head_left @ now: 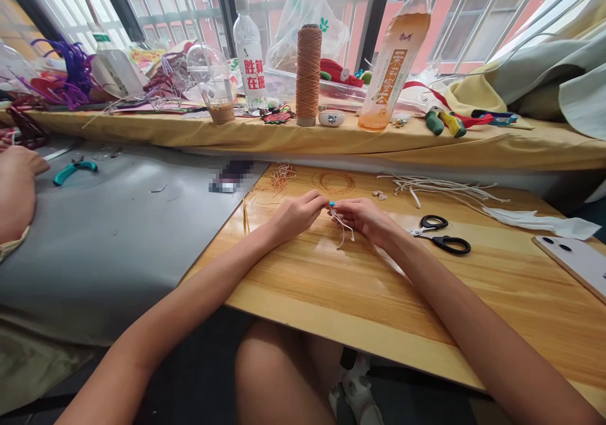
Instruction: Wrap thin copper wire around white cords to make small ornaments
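Above the wooden table, my left hand (299, 213) and my right hand (363, 218) meet fingertip to fingertip. Both pinch the upper end of a small bundle of thin white cords (349, 228), whose loose ends dangle below the fingers. A bright blue spot shows where the fingertips meet; I cannot tell whether it is a nail or a bead. Just beyond the hands lies a coil of thin orange cord (337, 184), with a tangle of orange and white thread scraps (283, 177) to its left. Black-handled scissors (442, 232) rest open to the right of my right hand.
White cords (435, 187) and a white cloth strip (542, 221) lie at the back right, near a phone (575, 264). Along the ledge stand a brown thread spool (308, 74) and bottles (395, 65). At left, another person's arm (16, 191) is near teal pliers (74, 169).
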A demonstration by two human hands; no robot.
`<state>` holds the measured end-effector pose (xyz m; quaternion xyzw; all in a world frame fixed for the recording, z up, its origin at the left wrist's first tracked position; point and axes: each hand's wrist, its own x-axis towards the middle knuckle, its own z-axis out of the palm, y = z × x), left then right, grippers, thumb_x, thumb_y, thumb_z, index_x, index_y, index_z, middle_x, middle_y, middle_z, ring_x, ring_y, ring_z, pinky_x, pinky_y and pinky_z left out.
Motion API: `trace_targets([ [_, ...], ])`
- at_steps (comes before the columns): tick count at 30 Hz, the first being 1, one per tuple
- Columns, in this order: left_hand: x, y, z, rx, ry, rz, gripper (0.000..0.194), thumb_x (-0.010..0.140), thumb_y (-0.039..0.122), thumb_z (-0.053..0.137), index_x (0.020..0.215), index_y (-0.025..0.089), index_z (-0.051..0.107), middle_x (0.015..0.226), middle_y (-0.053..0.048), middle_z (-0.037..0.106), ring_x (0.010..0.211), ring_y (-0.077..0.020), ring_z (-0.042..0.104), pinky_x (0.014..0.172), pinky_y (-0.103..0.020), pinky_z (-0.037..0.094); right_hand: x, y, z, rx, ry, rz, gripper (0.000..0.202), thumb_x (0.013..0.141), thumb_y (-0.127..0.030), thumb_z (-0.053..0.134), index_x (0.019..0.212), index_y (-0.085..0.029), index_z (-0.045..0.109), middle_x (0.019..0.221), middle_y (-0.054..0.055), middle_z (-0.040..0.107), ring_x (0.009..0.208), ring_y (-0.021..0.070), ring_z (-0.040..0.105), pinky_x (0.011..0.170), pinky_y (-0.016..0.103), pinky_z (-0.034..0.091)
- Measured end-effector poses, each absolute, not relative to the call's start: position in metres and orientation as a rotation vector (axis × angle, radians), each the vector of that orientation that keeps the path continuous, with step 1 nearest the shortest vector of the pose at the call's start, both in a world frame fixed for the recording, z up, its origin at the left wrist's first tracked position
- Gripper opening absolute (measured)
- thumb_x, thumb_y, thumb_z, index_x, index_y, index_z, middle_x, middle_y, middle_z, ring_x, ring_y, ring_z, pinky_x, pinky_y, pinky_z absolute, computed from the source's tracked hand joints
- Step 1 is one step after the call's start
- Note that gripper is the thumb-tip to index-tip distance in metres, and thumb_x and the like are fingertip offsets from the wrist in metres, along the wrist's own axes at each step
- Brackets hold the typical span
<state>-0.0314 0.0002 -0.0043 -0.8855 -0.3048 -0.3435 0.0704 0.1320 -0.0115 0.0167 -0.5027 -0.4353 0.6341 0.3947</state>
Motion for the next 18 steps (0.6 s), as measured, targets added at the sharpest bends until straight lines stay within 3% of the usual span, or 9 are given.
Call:
trace_targets([
  [10,-0.0311,-0.0006,-0.0045,-2.730,-1.020,-1.054,0.023,0.084,0.022,0.035,0.088,0.016,0.057,0.084,-0.004,0.059,0.068,-0.0086,0.055,0.060,-0.019,0.041,0.1322,-0.0103,0.0124,-1.215,-1.175,1.584,0.011,0.059,-0.018,0.063,0.054,-0.011,0.057,0.046,-0.002,0.053,0.041,0.0034,0.043,0.042,0.016,0.035],
  [15,-0.0270,0.0029,-0.0050,-2.841,-1.201,-1.334,0.012,0.076,0.017,0.047,0.081,0.015,0.058,0.079,-0.002,0.061,0.064,-0.0072,0.052,0.060,-0.018,0.040,0.1309,-0.0111,0.0119,-1.216,-1.192,1.542,0.015,0.055,-0.023,0.066,0.060,-0.010,0.061,0.048,-0.001,0.054,0.042,0.0038,0.043,0.044,0.017,0.035],
  [18,-0.0261,0.0039,-0.0027,-2.921,-1.467,-1.469,0.013,0.074,0.018,0.050,0.081,0.015,0.060,0.065,0.001,0.059,0.051,-0.0059,0.048,0.052,-0.017,0.038,0.1309,-0.0105,0.0105,-1.204,-1.184,1.509,0.015,0.055,-0.022,0.066,0.064,-0.010,0.064,0.052,0.001,0.057,0.046,0.0057,0.048,0.047,0.018,0.038],
])
